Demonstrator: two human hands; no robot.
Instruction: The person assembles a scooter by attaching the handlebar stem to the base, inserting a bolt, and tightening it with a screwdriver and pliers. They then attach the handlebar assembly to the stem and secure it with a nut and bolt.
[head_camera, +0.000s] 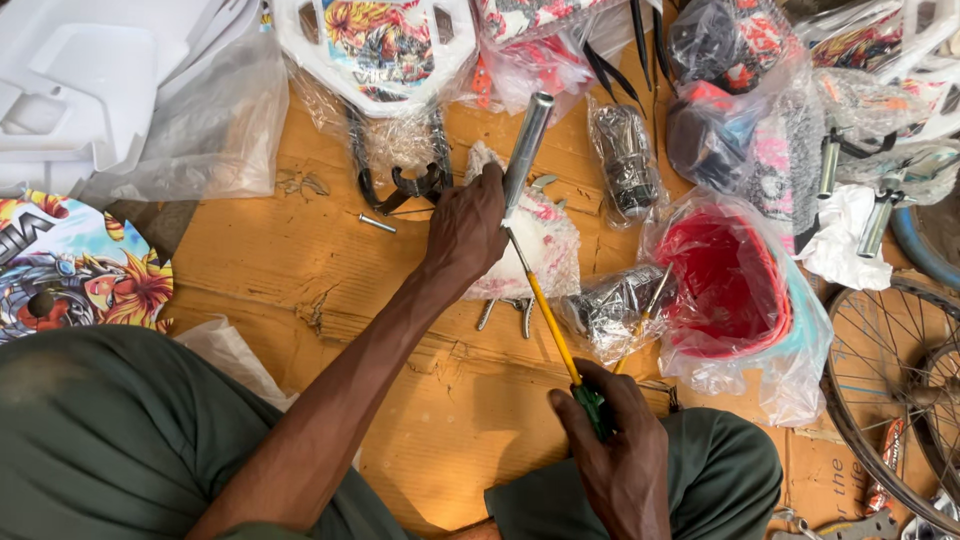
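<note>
At the bottom of the frame sit the person's knees in green cloth, and just above the lower right knee the right hand (620, 455) has its fingers (590, 385) wrapped tight around the green handle of a screwdriver (550, 320), whose yellow shaft slants up and left toward the middle of the frame. Its metal tip meets the lower end of a grey metal tube (525, 145), which stands tilted, its open end pointing to the upper middle. The left hand (465, 230), reaching up from the lower left, grips that tube near its lower end with the fingers closed around it, over a bundle of white and pink wrapping (540, 245) lying on the cardboard sheet (300, 270) that covers the floor. Just right of the bundle lies a chrome part in clear plastic (610, 310), touching a bagged red basket (725, 285). A loose bolt (377, 223) lies left of the hand. At the right edge, a spoked wheel (890, 380). Farther up, along the top, lie white plastic panels (80, 90) in a bag at upper left and a printed plate (380, 40) with bright artwork.
</note>
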